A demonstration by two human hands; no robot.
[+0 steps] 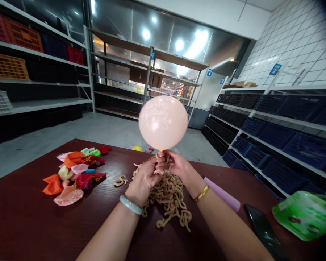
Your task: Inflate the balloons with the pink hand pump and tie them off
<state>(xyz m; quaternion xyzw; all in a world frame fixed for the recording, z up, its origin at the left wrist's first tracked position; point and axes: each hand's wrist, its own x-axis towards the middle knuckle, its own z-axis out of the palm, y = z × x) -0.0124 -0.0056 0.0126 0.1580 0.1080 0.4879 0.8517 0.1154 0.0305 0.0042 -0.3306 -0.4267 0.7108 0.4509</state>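
Note:
An inflated pale pink balloon (163,122) stands upright above the table, its neck pointing down into my fingers. My left hand (152,170) is closed round the neck, just below the round body. Thumb and forefinger of my right hand (178,165) pinch at the same neck from the other side; the fingers partly hide the knot area. Under both hands lies a tangled heap of tan, cord-like strands (167,194). A small separate curl of tan strand (121,181) lies to its left.
Deflated coloured balloons (78,168) are piled on the left of the dark red table (24,217). To the right lie a lilac cylinder (222,194), a black phone (263,228) and a green plastic pack (305,214). Shelves with crates (282,145) line the room.

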